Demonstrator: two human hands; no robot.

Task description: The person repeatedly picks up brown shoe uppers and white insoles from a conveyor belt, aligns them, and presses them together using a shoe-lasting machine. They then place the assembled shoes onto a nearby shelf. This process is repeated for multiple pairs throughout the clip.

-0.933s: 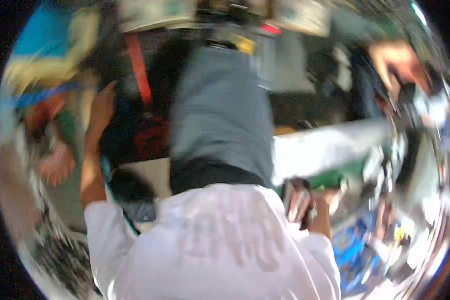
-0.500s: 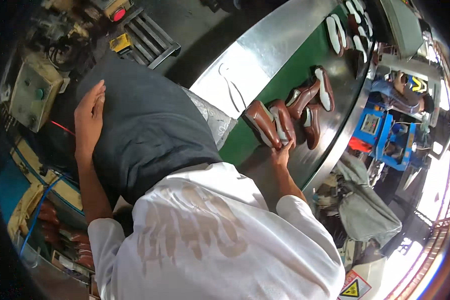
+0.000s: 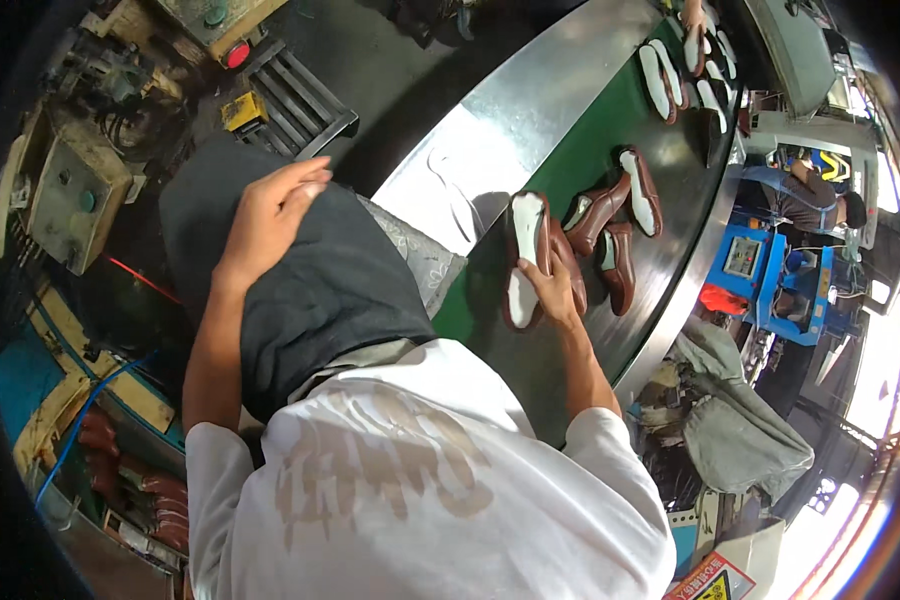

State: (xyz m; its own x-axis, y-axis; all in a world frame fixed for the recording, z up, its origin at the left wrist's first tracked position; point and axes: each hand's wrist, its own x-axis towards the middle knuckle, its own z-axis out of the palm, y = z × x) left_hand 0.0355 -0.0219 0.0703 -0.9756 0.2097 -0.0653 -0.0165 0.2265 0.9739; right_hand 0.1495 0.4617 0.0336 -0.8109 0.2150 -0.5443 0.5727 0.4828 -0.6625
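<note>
My right hand (image 3: 554,288) grips a brown leather shoe (image 3: 526,220) over the conveyor's green and metal surface (image 3: 480,350). The shoe's white underside faces up, with my thumb lying across it. Just right of that shoe is another brown shoe (image 3: 566,262), partly covered by my hand. Close by lie more brown shoes: one on its side (image 3: 600,212), one showing its white underside (image 3: 642,190), and one nearer the conveyor's outer edge (image 3: 618,270). My left hand (image 3: 270,220) hovers over my dark-trousered lap, holding nothing, its fingers stretched out and the thumb apart from the palm.
Another person's hand (image 3: 694,20) reaches among shoes with white undersides (image 3: 658,82) at the far end. A shoelace-like cord (image 3: 455,190) lies on the metal ledge (image 3: 510,90). A control box (image 3: 75,205) stands left; a blue machine (image 3: 770,270) and another worker (image 3: 805,195) are right.
My right hand has taken hold of the leftmost brown shoe and turned its white underside up. My left hand has moved right and inward over my lap. Another person's hand has appeared at the far end.
</note>
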